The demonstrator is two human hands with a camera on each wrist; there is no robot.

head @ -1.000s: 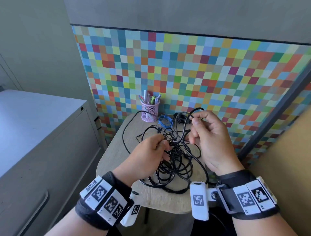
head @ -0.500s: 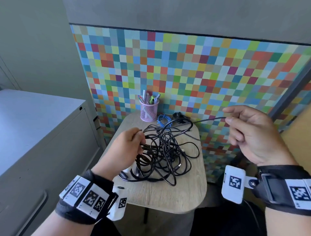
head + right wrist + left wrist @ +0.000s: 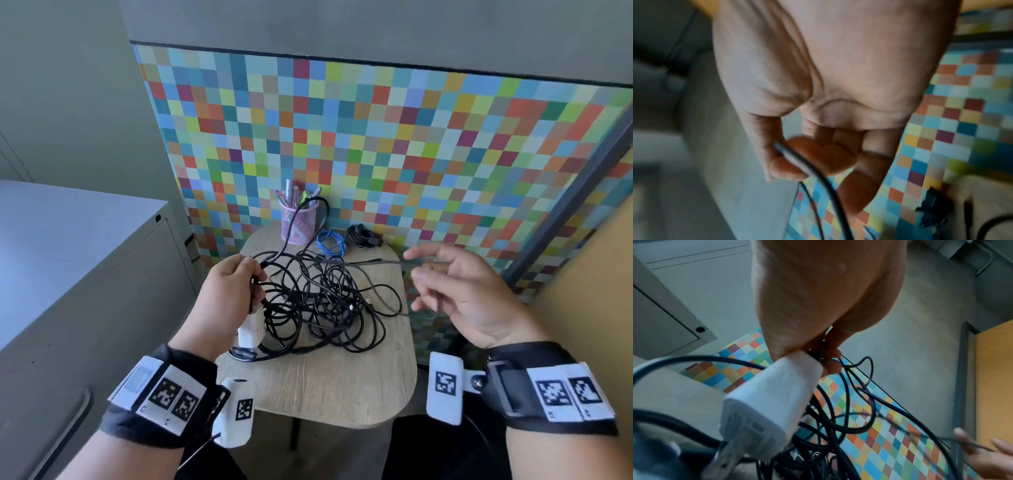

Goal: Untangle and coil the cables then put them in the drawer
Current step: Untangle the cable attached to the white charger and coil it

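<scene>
A tangle of black cables (image 3: 325, 301) lies on the small wooden table (image 3: 325, 387). At the tangle's left side my left hand (image 3: 255, 274) grips a bunch of black strands, with a white charger plug (image 3: 251, 329) hanging under its fist. The left wrist view shows that fist (image 3: 828, 360) closed on the strands above the plug (image 3: 766, 410). My right hand (image 3: 421, 270) is raised off the table's right edge, blurred. It pinches one thin black cable (image 3: 818, 175) between thumb and forefinger (image 3: 789, 155). That strand (image 3: 376, 263) runs back to the tangle.
A pink mesh pen cup (image 3: 298, 222), a small blue cable coil (image 3: 330, 241) and a black cable bundle (image 3: 363, 236) sit at the table's back edge, against the coloured checkered wall. A grey cabinet (image 3: 68, 274) with a drawer handle (image 3: 73, 425) stands to the left.
My right hand has drawn one strand out of the tangle to the right. My left hand has slid left with its bunch, and the white plug now shows beneath it.
</scene>
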